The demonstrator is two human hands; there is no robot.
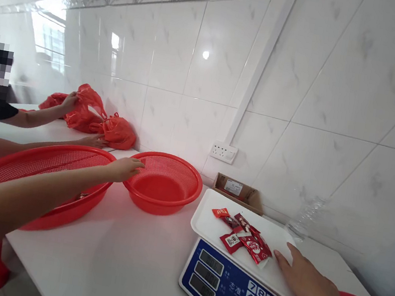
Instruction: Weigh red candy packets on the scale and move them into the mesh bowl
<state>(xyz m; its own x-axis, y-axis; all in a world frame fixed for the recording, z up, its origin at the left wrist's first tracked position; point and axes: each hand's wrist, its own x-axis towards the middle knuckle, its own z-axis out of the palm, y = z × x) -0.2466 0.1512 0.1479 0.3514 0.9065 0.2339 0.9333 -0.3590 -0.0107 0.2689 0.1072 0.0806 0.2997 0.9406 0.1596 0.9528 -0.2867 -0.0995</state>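
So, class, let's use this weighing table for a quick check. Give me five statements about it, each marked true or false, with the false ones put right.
1. Wrapped packets lie on the scale's white tray. True.
2. The right hand is pressing the keypad. False: the right hand is beside the packets, at the tray.
3. A cardboard box stands between the tray and the wall. True.
4. The red bags lie in a basket. False: the red bags rest on a table.
5. A wall socket is above the box. True.
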